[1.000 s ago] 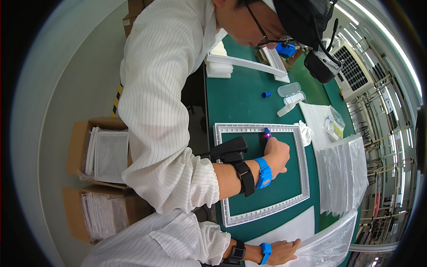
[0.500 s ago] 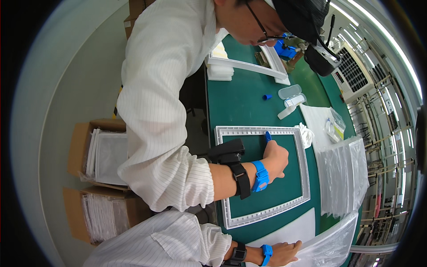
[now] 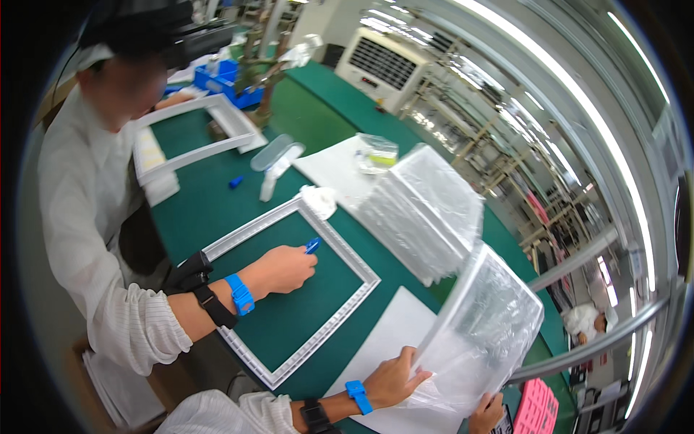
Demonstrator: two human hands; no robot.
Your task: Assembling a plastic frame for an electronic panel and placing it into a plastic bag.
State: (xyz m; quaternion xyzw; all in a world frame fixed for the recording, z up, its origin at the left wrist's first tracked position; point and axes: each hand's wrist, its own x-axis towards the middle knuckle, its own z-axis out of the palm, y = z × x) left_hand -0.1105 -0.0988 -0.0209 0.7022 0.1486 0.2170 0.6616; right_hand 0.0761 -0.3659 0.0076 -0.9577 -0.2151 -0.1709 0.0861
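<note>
Frame [image 3: 450, 307], white and wrapped in clear film [image 3: 499, 325], tilts above the green surface [image 3: 195, 217] at four o'clock, the left hand [image 3: 390, 381] gripping its eight-o'clock edge, the right hand [image 3: 486, 414] touching near six o'clock with its closure unclear; likely light, stiff and slippery, it is best held by opposite edges.

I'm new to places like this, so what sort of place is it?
Probably a factory workroom: a green workbench, a pale frame lying on it and a stack of plastic-wrapped pieces suggest so.
</note>
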